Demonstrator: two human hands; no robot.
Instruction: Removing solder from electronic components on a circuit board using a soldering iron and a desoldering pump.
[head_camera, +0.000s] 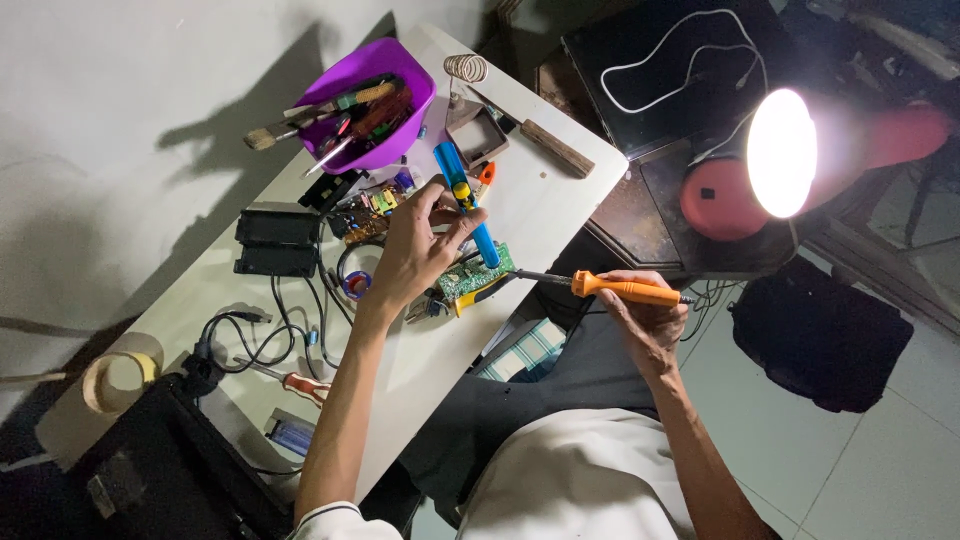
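My left hand (415, 250) grips a blue tube-shaped desoldering pump (468, 202) with a yellow button, held slanted over a green circuit board (473, 275) on the white table (545, 205). Pliers with yellow handles (470, 297) lie under the board's near edge. My right hand (648, 322) holds an orange-handled soldering iron (625, 290) off the table's edge; its dark tip points left toward the board and ends just beside it.
A purple bowl (385, 75) of brushes and tools stands at the far end. Black boxes (277, 240), tangled cables (250, 335), an orange screwdriver (300, 383), a tape roll (112, 375) and a wooden stick (556, 148) lie around. A bright red lamp (775, 160) shines at right.
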